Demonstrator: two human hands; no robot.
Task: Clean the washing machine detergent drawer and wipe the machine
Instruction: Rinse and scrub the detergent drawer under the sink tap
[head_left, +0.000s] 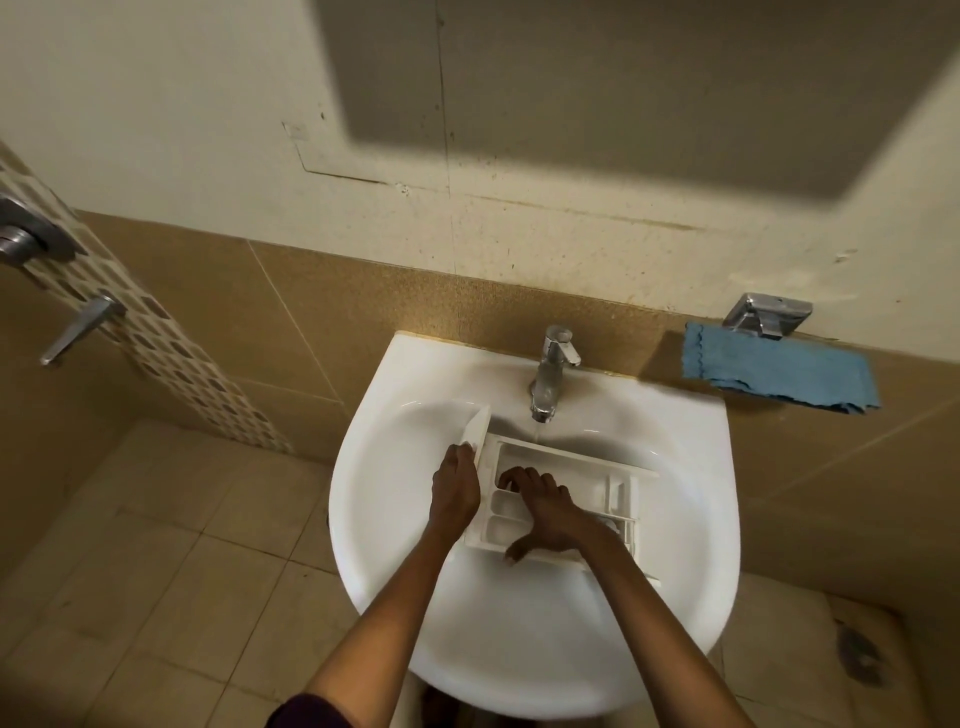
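Note:
A white plastic detergent drawer (597, 480) lies in the white basin (395, 519), its front panel at the left and tilted up. My left hand (456, 486) grips that front panel. My right hand (540, 512) lies over the drawer's compartments, fingers curled into the left compartments and thumb hooked over the near wall. A thin stream of water falls from the chrome tap (551, 371) onto the drawer's far edge.
A blue cloth (776, 371) hangs from a chrome holder (769, 314) on the wall right of the basin. Chrome shower fittings (31, 239) and a lever (78, 327) sit on the left wall. Beige floor tiles lie below.

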